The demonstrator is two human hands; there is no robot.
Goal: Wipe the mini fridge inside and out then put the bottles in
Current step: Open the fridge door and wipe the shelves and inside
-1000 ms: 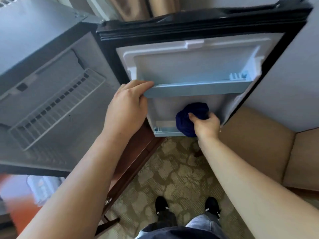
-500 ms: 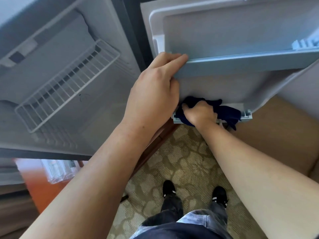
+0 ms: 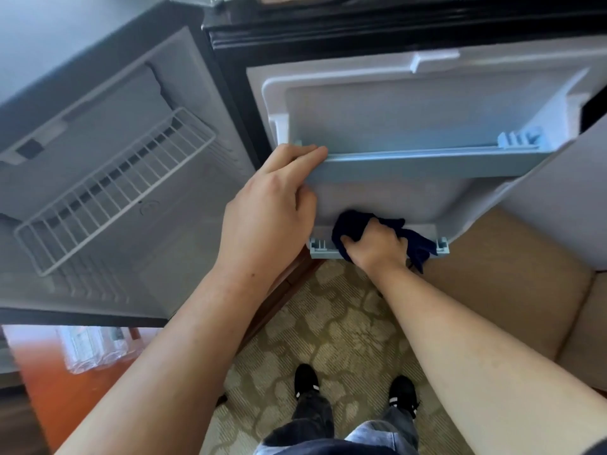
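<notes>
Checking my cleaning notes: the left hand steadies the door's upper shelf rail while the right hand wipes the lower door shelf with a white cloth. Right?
Not quite: the cloth is dark blue, as the head view shows. The left hand does steady the upper shelf rail while the right hand wipes the lower door shelf.

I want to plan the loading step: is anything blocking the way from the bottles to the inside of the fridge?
Nothing visible blocks it. The bottles lie wrapped below the open fridge; its wire shelf is bare. The left hand and right hand are at the door.

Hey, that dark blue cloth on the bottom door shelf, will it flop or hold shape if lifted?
Likely floppy: the dark blue cloth bunches under the right hand, and one end droops over the bottom door shelf. Probably light too.
</notes>
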